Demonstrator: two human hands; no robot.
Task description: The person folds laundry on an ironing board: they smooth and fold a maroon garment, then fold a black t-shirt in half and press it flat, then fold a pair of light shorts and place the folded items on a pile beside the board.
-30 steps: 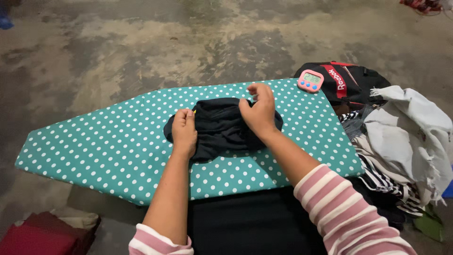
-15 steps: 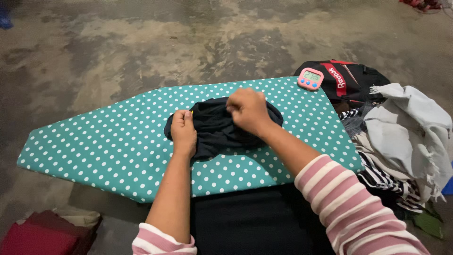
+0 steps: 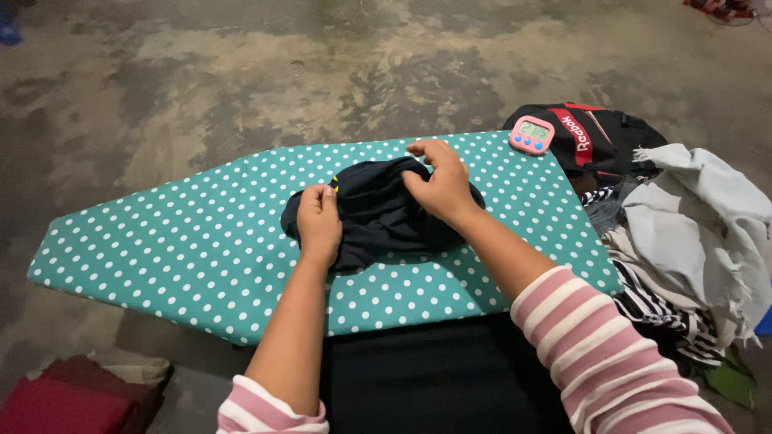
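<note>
Sleeves striped pink and white sit nearest us, then our left hand (image 3: 319,221) with its grip pinched tight on the near-left edge of a dark navy garment (image 3: 378,213) bunched mid-board on the teal polka-dot ironing board (image 3: 161,249). Our right hand (image 3: 441,183) grips the cloth's far-right folds, fingers curled in. Farther right we see a pink timer (image 3: 531,134) on the board's corner, a black backpack (image 3: 603,141) behind, and a clothes pile (image 3: 691,233) beside.
</note>
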